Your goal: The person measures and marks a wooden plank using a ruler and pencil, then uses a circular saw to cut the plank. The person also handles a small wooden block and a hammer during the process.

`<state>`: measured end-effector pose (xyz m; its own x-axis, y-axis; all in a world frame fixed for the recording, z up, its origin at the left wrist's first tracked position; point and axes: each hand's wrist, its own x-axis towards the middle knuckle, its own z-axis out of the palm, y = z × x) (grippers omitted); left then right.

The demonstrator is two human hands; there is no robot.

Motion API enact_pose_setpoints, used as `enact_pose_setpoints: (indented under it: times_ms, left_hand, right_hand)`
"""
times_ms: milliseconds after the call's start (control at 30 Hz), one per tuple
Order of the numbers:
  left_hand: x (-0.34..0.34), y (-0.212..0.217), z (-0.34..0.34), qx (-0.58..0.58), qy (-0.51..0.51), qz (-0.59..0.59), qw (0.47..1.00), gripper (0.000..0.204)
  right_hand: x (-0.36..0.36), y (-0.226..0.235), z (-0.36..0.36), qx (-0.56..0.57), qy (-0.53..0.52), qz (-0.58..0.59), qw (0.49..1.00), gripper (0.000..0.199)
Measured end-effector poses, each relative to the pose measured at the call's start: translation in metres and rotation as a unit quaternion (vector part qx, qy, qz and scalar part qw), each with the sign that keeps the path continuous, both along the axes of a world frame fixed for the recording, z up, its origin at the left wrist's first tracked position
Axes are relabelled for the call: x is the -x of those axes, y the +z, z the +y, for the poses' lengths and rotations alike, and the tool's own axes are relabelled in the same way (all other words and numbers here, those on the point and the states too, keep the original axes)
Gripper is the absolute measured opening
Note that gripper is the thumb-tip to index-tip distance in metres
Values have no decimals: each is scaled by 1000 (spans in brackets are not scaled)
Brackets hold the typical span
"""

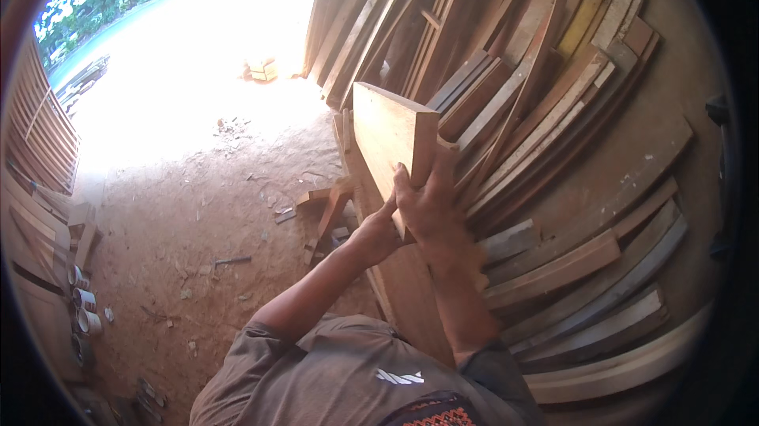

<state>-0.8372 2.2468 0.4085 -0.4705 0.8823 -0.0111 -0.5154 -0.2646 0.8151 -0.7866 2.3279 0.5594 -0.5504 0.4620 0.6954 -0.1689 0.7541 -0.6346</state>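
A thick, pale wooden board (387, 133) stands tilted up in front of me, its flat face turned to the left. My right hand (429, 200) is closed around its near edge, the thumb lying on the flat face. Lower down, my left hand (375, 238) is closed at the board's bottom corner, close against the right hand; its fingertips are partly hidden. Beneath both hands runs a long wooden bench or plank (411, 291), partly covered by my right forearm.
Many long planks (506, 94) lean and lie stacked along the right side. A small wooden trestle (328, 208) stands left of the bench. On the dirt floor (174, 220) lies a dark, thin tool (232, 260). Several cans (84, 299) line the left wall, below a slatted wooden frame (39, 113).
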Motion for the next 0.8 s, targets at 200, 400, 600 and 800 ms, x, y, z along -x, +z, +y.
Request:
enact_pose_setpoints:
  times_ms: [200, 400, 600, 800]
  left_hand:
    - [8, -9, 2, -9, -16, 54, 998, 76]
    - [-7, 25, -12, -81, -58, -200, 975, 59]
    - [-19, 25, -23, 63, -53, -149, 985, 66]
    - [-58, -53, -89, 292, -14, -17, 956, 101]
  right_hand:
    - [2, -6, 2, -55, -11, 32, 998, 51]
    - [5, -11, 3, -36, -3, 41, 999, 51]
    - [-29, -19, 2, -59, -65, -15, 996, 49]
    - [-154, -113, -26, 164, -115, -271, 942, 48]
